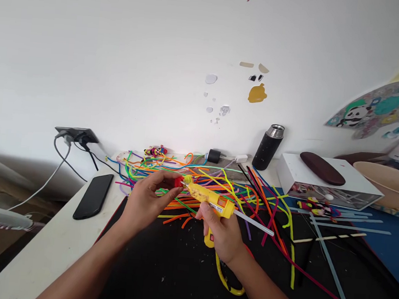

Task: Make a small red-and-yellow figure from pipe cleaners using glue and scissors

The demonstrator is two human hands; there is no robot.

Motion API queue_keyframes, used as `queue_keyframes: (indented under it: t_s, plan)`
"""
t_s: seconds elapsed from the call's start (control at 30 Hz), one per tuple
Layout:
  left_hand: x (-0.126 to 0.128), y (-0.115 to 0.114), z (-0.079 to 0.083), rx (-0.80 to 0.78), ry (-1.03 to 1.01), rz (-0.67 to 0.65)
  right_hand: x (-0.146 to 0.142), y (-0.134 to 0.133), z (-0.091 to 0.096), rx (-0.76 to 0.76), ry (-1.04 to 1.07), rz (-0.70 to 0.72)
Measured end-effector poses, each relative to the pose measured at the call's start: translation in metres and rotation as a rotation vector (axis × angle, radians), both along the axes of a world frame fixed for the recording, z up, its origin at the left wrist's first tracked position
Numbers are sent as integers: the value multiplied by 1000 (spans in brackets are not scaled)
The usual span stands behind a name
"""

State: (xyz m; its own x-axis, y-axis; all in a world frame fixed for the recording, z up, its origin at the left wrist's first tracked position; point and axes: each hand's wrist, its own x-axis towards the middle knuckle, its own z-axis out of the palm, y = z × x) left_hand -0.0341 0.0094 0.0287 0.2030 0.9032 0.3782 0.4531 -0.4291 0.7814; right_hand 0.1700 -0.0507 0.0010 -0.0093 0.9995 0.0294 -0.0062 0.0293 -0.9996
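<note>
My right hand [225, 235] is wrapped round the handle of a yellow hot glue gun [209, 198], whose nozzle points left. A pale glue stick [254, 222] sticks out of the gun's back end. Between thumb and fingers, my left hand [149, 198] pinches a small red and yellow fuzzy piece [179, 181], perhaps bent pipe cleaner. The nozzle tip meets this piece or is right beside it; I cannot tell which. Behind both hands lies a loose heap of many-coloured pipe cleaners [173, 206].
A phone [93, 197] lies at the left. A black thermos [268, 147] stands by the wall, next to a white box [288, 176] with a dark case [322, 168] on top. Spare glue sticks [329, 261] lie at right, near a pipe cleaner figure [316, 207]. Behind is a power adapter [214, 156].
</note>
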Motion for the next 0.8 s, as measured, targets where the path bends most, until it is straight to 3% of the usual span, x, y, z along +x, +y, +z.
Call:
queue_keyframes:
  t_s: [0.43,0.8]
  plan:
    - [0,-3,1,41,49,-24,0,0,2,12,23,-5]
    - [1,-2,2,-34,-4,-22,-1,-2,2,7,-12,27]
